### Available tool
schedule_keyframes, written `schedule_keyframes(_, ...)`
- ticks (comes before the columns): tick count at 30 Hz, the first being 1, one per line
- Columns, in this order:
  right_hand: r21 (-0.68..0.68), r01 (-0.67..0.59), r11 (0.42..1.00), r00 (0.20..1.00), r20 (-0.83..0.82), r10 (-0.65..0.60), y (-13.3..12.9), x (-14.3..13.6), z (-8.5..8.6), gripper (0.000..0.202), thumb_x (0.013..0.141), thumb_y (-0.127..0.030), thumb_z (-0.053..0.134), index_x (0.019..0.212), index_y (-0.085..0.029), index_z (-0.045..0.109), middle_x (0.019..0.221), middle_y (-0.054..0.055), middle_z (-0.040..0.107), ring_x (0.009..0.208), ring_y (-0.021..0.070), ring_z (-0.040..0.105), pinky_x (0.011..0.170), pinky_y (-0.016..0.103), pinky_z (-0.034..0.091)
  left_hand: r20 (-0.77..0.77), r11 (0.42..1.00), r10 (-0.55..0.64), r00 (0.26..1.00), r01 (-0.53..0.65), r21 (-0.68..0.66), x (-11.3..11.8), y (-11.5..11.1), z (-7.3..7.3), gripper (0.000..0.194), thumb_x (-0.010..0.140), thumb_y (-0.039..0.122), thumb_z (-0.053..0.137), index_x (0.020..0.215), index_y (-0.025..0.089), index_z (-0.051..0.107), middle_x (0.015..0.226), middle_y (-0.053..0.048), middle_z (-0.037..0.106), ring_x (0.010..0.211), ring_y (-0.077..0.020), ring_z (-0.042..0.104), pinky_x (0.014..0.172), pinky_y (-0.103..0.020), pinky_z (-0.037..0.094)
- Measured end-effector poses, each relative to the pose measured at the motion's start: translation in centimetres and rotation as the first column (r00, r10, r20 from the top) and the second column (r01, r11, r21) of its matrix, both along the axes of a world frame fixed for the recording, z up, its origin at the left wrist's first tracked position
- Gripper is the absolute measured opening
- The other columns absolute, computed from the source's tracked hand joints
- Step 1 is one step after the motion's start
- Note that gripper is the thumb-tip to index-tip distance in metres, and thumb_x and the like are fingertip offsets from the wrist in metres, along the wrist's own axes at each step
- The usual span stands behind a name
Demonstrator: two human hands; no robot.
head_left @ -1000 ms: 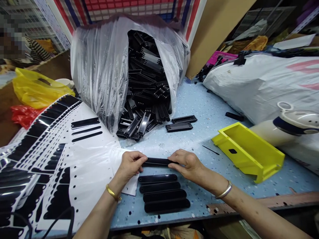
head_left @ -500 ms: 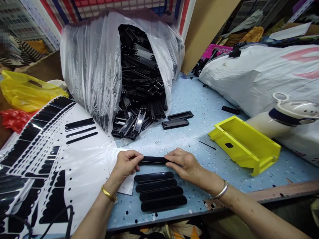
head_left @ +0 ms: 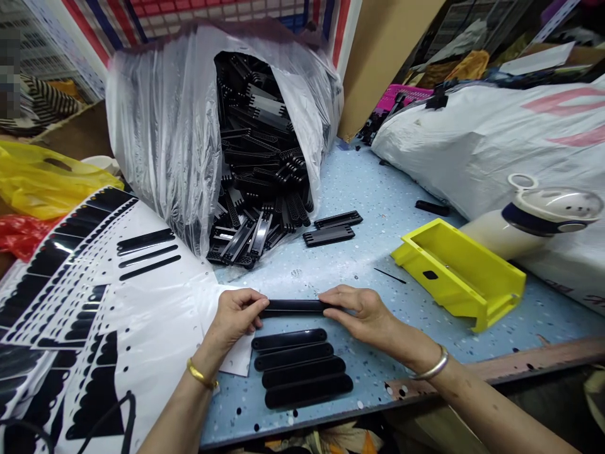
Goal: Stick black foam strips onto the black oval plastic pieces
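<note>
Between my two hands a black plastic strip (head_left: 295, 307) is stretched level above the blue table. My left hand (head_left: 241, 310) pinches its left end between thumb and fingers. The right end sits in the closed fingers of my right hand (head_left: 359, 310), which cover part of it. Just below lie several similar glossy black strips (head_left: 302, 359) with rounded ends, laid in a slanting column. At the left, white sheets (head_left: 161, 296) carry rows of black rounded stickers (head_left: 146, 243), with a sheet corner beside my left wrist.
A clear plastic bag (head_left: 161, 126) spills slotted black plastic pieces (head_left: 259, 164) at the back. Two such pieces (head_left: 329, 236) lie in front of it. A yellow tray (head_left: 458, 271), a white bottle (head_left: 496, 230) and a big white sack (head_left: 472, 139) stand right.
My right hand has slid a little rightward along the strip, so more of its length shows. My left hand keeps its pinch. The view has shifted slightly.
</note>
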State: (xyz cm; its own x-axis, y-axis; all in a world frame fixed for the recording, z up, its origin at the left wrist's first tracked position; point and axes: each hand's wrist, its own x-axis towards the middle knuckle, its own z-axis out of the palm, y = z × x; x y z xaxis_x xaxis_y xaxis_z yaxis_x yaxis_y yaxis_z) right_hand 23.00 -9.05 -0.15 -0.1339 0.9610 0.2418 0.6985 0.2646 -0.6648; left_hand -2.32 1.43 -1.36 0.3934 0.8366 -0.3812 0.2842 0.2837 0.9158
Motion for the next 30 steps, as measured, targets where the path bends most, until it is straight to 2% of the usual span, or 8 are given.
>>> schedule_keyframes(5, 0.076, 0.311, 0.947, 0.950, -0.032, -0.310, -1.5, 1.5, -0.3, 0.017, 0.090, -0.025, 0.057, 0.087, -0.022, 0.073, 0.081, 0.003, 0.075, 0.069, 0.0187, 0.071, 0.063, 0.029, 0.058, 0.010, 1.000, -0.005, 1.000, 0.005, 0.001, 0.0, 0.0, -0.2, 0.034, 0.061, 0.046, 0.077, 0.068, 0.014, 0.069, 0.039, 0.001, 0.057, 0.032, -0.0095, 0.051, 0.031, -0.015, 0.037)
schedule_keyframes(11, -0.055, 0.281, 0.958, 0.955, -0.077, -0.285, -1.7, -0.6, -1.7, 0.015, 0.082, -0.024, 0.064, 0.093, -0.019, 0.073, 0.079, 0.004, 0.075, 0.064, 0.0172, 0.070, 0.054, 0.025, 0.056, -0.015, 0.999, -0.026, 1.000, 0.027, 0.032, 0.2, 0.0, -0.5, 0.033, 0.065, 0.045, 0.074, 0.072, 0.013, 0.070, 0.040, 0.002, 0.056, 0.032, -0.0093, 0.049, 0.032, -0.016, 0.036)
schedule_keyframes(15, 0.021, 0.245, 0.969, 0.969, 0.014, -0.245, -2.1, 0.0, -1.2, 0.014, 0.082, -0.018, 0.062, 0.092, -0.017, 0.072, 0.077, 0.004, 0.073, 0.064, 0.0169, 0.069, 0.055, 0.025, 0.055, -0.070, 0.980, -0.020, 0.997, 0.034, 0.198, -0.5, -0.2, 0.4, 0.031, 0.070, 0.041, 0.070, 0.085, 0.014, 0.073, 0.045, 0.002, 0.058, 0.036, -0.0114, 0.050, 0.035, -0.020, 0.037)
schedule_keyframes(18, 0.137, 0.281, 0.950, 0.924, 0.228, -0.306, -2.6, 3.4, -0.5, 0.016, 0.088, -0.017, 0.056, 0.091, -0.018, 0.072, 0.083, 0.006, 0.073, 0.073, 0.0192, 0.069, 0.066, 0.029, 0.056, -0.115, 0.832, 0.003, 0.993, 0.061, 0.551, -0.9, -0.9, 2.1, 0.021, 0.075, 0.034, 0.068, 0.084, 0.017, 0.076, 0.052, 0.001, 0.061, 0.044, -0.0131, 0.054, 0.046, -0.025, 0.044)
schedule_keyframes(20, 0.173, 0.359, 0.917, 0.806, 0.437, -0.398, -2.7, 6.0, -0.3, 0.019, 0.090, -0.015, 0.053, 0.094, -0.017, 0.071, 0.090, 0.009, 0.073, 0.083, 0.0223, 0.069, 0.075, 0.032, 0.055, -0.138, 0.683, -0.032, 0.990, 0.123, 0.720, -0.6, -1.7, 3.3, 0.015, 0.078, 0.029, 0.067, 0.084, 0.020, 0.076, 0.061, -0.002, 0.067, 0.052, -0.0155, 0.059, 0.056, -0.027, 0.048)
schedule_keyframes(22, 0.150, 0.413, 0.898, 0.684, 0.600, -0.415, -2.3, 8.1, -0.3, 0.021, 0.088, -0.008, 0.050, 0.091, -0.013, 0.070, 0.088, 0.013, 0.071, 0.083, 0.0247, 0.067, 0.075, 0.034, 0.052, -0.160, 0.575, -0.133, 0.978, 0.207, 0.791, 0.7, -2.3, 4.0, 0.014, 0.081, 0.025, 0.065, 0.089, 0.021, 0.075, 0.074, -0.005, 0.073, 0.066, -0.0193, 0.065, 0.066, -0.030, 0.052)
schedule_keyframes(26, 0.079, 0.416, 0.906, 0.624, 0.700, -0.347, -1.0, 9.3, -1.2, 0.027, 0.074, 0.008, 0.046, 0.071, -0.010, 0.066, 0.075, 0.013, 0.064, 0.069, 0.0222, 0.060, 0.064, 0.030, 0.042, -0.310, 0.497, -0.312, 0.898, 0.432, 0.753, 4.9, -2.6, 3.4, 0.025, 0.074, 0.016, 0.073, 0.099, 0.019, 0.072, 0.099, -0.010, 0.074, 0.096, -0.0272, 0.067, 0.084, -0.038, 0.053)
schedule_keyframes(30, 0.064, 0.411, 0.910, 0.620, 0.712, -0.330, -0.5, 8.9, -2.3, 0.028, 0.066, 0.011, 0.045, 0.065, -0.010, 0.062, 0.072, 0.012, 0.060, 0.065, 0.0194, 0.054, 0.060, 0.029, 0.034, -0.525, 0.484, -0.406, 0.748, 0.663, 0.571, 7.8, -1.8, 1.9, 0.018, 0.073, 0.015, 0.073, 0.091, 0.018, 0.072, 0.095, -0.009, 0.075, 0.093, -0.0276, 0.067, 0.086, -0.040, 0.052)
